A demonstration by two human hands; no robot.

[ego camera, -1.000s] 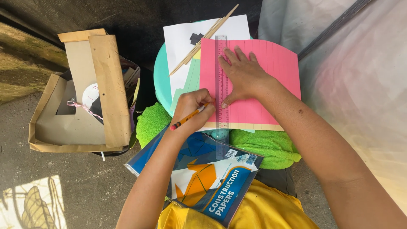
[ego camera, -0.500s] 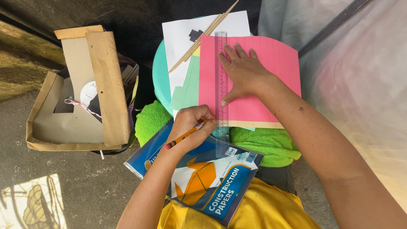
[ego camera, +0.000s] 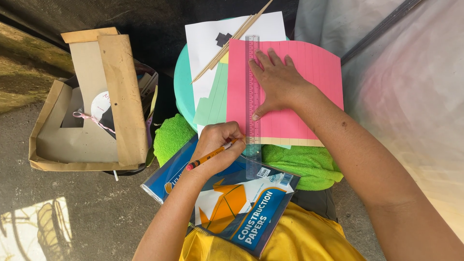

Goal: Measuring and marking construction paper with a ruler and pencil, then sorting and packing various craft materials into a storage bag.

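1. Where the grey concrete floor (ego camera: 87,212) spreads on the left, an open brown cardboard box (ego camera: 96,121) stands with its flaps up, holding paper scraps and a pink-and-white twisted string (ego camera: 94,121).
2. A round teal stool top (ego camera: 182,89) serves as the tabletop; a fluffy green towel (ego camera: 299,166) lies at its near edge, over the lap.
3. The blue pad of construction paper (ego camera: 241,203), glossy, with an orange folded bird printed on it, rests on the yellow-clothed lap.
4. A pink paper sheet (ego camera: 309,72), matte and ruled with parallel pencil lines, lies on the stool over a white sheet (ego camera: 208,43) and a pale green sheet (ego camera: 212,99).
5. The right hand (ego camera: 280,82) lies flat, fingers spread open, on the pink sheet; its thumb presses the clear plastic ruler (ego camera: 253,106), which stands lengthwise near the sheet's left edge.
6. The left hand (ego camera: 217,145) has its fingers closed round an orange pencil (ego camera: 210,155), tip at the ruler's near end.
7. Judging by this, another line is being ruled; the next stroke calls for a firm, unmoving ruler and a steady pull along its edge.
8. Thin wooden skewers (ego camera: 232,41) lie diagonally across the white sheet.
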